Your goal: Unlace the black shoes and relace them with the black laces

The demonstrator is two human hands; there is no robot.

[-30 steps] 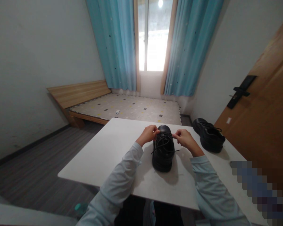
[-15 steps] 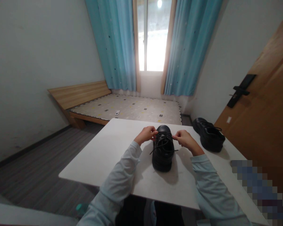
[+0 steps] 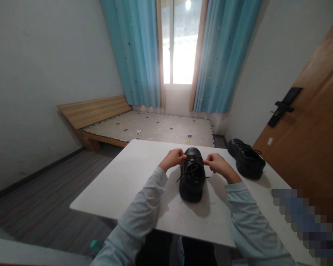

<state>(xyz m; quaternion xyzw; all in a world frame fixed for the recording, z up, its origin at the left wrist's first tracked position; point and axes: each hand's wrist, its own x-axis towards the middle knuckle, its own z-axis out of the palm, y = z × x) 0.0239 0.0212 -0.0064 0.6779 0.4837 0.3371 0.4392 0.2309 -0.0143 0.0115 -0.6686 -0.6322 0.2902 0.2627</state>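
Observation:
A black lace-up shoe stands on the white table, its toe toward the window and its opening toward me. Its laces cross the upper, with loose ends hanging out at both sides. My left hand is at the left side of the lacing near the toe, its fingers pinched on a lace. On the opposite side, my right hand pinches a lace loop between thumb and finger. The lace parts inside both pinches are mostly hidden.
A second black shoe sits at the table's right back edge. Beyond the table is a bed with a small white object on it. A wooden door is at the right, beside a pixelated patch.

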